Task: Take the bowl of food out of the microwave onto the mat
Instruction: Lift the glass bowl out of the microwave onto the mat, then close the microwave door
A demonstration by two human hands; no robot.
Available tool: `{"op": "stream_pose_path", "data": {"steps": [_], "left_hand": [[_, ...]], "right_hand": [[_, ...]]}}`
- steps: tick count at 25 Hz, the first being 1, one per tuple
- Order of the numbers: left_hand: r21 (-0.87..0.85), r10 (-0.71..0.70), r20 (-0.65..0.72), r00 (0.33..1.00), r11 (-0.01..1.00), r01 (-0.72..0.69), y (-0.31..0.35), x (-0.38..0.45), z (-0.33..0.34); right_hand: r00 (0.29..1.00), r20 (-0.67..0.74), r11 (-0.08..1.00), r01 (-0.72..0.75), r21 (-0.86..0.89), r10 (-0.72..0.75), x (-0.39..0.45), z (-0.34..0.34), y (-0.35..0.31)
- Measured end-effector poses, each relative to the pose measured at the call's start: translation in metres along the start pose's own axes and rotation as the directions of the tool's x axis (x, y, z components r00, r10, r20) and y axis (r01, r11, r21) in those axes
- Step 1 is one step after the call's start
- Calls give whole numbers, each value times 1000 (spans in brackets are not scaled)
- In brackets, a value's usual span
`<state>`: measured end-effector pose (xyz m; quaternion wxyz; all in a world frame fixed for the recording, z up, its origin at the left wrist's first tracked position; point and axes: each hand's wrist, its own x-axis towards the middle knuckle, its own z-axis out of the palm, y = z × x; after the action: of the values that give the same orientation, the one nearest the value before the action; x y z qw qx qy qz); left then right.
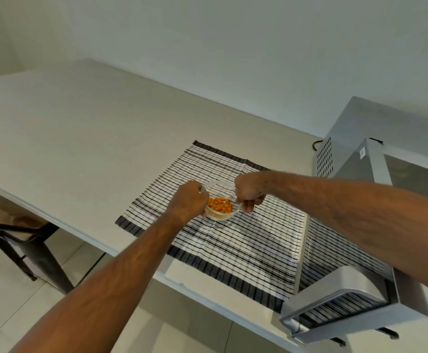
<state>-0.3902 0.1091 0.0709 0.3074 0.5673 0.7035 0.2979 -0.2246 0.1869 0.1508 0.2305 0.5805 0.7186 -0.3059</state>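
We hold the clear glass bowl (222, 200) between both hands over the striped mat (233, 225), near its far half; whether its base touches the cloth we cannot tell. Our left hand (188, 198) is closed around the bowl's left rim, and our right hand (250, 191) is curled tight on the right rim. Small orange pieces of food (220, 204) lie inside. The mat is spread on the pale counter (80, 138). To the right the microwave (376, 149) stands with its door (342, 301) swung open.
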Motion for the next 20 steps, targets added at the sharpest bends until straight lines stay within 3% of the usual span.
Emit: {"op": "stream_pose_path", "data": {"steps": [9, 14, 17, 20], "left_hand": [[-53, -51, 2, 999, 997, 51, -17, -4, 12], [-8, -75, 17, 997, 997, 75, -16, -7, 7], [172, 34, -146, 989, 985, -9, -8, -13, -1], [123, 283, -183, 941, 957, -264, 11, -21, -5]], "right_hand": [[999, -5, 997, 50, -56, -51, -4, 16, 0], [972, -114, 909, 147, -390, -206, -55, -10, -19], [941, -163, 830, 169, -532, -297, -102, -20, -20], [930, -165, 806, 184, -563, -328, -147, -11, -4]]}}
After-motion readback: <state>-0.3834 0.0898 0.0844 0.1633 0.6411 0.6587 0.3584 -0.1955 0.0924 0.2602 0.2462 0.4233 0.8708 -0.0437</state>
